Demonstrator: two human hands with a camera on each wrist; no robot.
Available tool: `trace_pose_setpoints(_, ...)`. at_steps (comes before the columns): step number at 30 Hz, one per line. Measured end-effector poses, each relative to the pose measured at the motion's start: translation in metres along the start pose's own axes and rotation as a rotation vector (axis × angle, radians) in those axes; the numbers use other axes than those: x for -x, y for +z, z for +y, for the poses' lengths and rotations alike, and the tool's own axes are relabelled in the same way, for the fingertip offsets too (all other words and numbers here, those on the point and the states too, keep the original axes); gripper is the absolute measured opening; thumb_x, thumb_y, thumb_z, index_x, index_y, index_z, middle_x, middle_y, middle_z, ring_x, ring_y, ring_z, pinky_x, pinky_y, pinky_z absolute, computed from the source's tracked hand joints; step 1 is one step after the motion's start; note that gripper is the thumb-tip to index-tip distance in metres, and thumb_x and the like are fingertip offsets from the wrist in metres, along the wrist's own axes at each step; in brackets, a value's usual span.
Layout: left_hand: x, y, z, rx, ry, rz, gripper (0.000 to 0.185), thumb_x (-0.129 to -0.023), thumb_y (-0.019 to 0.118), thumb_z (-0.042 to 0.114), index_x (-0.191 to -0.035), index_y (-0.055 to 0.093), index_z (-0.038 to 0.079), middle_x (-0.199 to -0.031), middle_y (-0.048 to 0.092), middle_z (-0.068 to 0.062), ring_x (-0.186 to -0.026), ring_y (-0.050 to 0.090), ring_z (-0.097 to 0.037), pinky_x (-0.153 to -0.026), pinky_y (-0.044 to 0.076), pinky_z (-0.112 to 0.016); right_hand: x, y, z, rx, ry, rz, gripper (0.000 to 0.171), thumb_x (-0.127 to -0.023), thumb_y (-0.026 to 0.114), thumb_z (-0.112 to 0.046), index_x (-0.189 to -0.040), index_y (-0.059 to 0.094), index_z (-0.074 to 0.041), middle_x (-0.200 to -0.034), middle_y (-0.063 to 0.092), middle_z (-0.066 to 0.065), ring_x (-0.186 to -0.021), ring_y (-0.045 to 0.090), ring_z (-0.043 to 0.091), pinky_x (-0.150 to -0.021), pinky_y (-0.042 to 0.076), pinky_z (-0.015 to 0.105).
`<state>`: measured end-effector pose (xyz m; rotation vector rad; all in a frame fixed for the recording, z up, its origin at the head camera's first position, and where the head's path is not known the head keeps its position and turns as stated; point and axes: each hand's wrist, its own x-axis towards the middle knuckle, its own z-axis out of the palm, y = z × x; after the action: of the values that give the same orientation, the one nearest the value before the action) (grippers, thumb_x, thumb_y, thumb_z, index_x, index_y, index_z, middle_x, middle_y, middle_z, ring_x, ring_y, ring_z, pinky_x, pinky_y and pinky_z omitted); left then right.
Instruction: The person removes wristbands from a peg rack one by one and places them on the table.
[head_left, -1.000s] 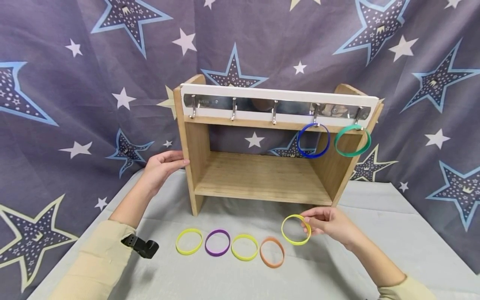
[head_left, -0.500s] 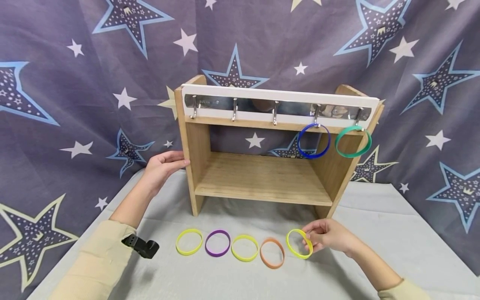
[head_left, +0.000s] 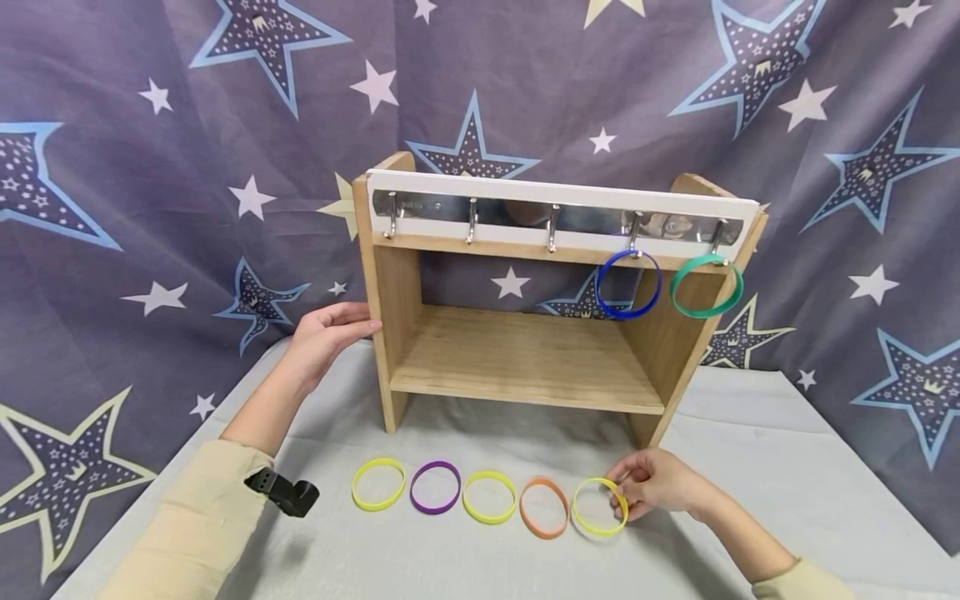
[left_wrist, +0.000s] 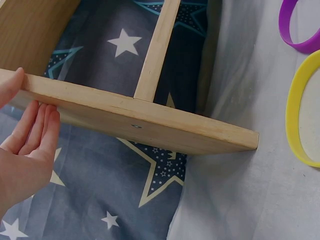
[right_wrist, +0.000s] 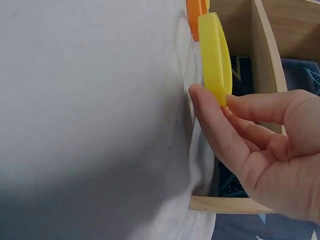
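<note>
My right hand [head_left: 660, 483] pinches a yellow silicone wristband [head_left: 576, 512] between thumb and fingers, low over the cloth and right of an orange wristband [head_left: 523, 510]. In the right wrist view the yellow band [right_wrist: 212, 55] stands edge-on at the fingertips. My left hand [head_left: 321, 340] holds the left side panel of a small wooden shelf [head_left: 525, 354]; the left wrist view has the thumb at the panel's front edge and the fingers [left_wrist: 45, 130] against its outer face. A blue wristband [head_left: 628, 315] and a green wristband [head_left: 705, 313] hang from the shelf's two rightmost hooks.
A yellow wristband [head_left: 356, 493], a purple one [head_left: 435, 510] and another yellow one [head_left: 489, 521] lie in a row left of the orange band. Above, a metal hook rail [head_left: 513, 213] spans the shelf front. Star-patterned fabric [head_left: 480, 50] hangs behind the grey cloth [head_left: 420, 567].
My right hand has come down toward the cloth with the yellow wristband, bringing it beside the orange one. The left hand keeps its place on the shelf panel.
</note>
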<state>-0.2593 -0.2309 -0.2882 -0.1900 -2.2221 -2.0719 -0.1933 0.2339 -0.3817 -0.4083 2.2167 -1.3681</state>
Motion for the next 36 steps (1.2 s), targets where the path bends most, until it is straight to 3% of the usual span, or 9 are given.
trace_pose_setpoints(10,0.0,0.0,0.001,0.006,0.008,-0.004,0.019,-0.087,0.07,0.014,-0.104,0.063,0.015,-0.09,0.069,0.019,-0.091,0.064,0.005,-0.085,0.05,-0.008,-0.002,0.001,0.004,0.034,0.015,0.055,0.025,-0.088,0.057,0.003,-0.108,0.057,0.019,-0.081,0.071,0.012,-0.072,0.068,0.014,-0.066,0.062,0.031)
trace_pose_setpoints(17,0.001,-0.001,0.002,-0.008,0.005,-0.006,0.027,-0.087,0.07,0.015,-0.111,0.061,0.009,-0.09,0.068,0.019,-0.09,0.064,0.005,-0.085,0.05,-0.008,-0.001,0.002,0.005,0.021,0.033,0.062,0.027,-0.089,0.058,0.0,-0.108,0.057,0.019,-0.082,0.071,0.012,-0.071,0.068,0.012,-0.067,0.062,0.031)
trace_pose_setpoints(26,0.001,-0.001,0.001,0.0,0.007,-0.006,0.031,-0.087,0.07,0.014,-0.115,0.059,0.005,-0.09,0.068,0.019,-0.09,0.064,0.006,-0.084,0.051,-0.008,0.003,-0.001,0.003,0.131,0.048,0.107,0.023,-0.09,0.063,-0.007,-0.101,0.065,0.013,-0.076,0.07,0.006,-0.066,0.066,0.011,-0.063,0.062,0.032)
trace_pose_setpoints(36,0.001,0.0,0.001,0.005,0.014,-0.009,0.028,-0.088,0.069,0.013,-0.113,0.06,0.006,-0.09,0.069,0.019,-0.089,0.065,0.006,-0.084,0.051,-0.007,0.01,-0.01,-0.005,0.123,0.008,0.103,0.027,-0.089,0.063,-0.005,-0.105,0.063,0.017,-0.088,0.072,0.019,-0.073,0.069,0.015,-0.065,0.062,0.029)
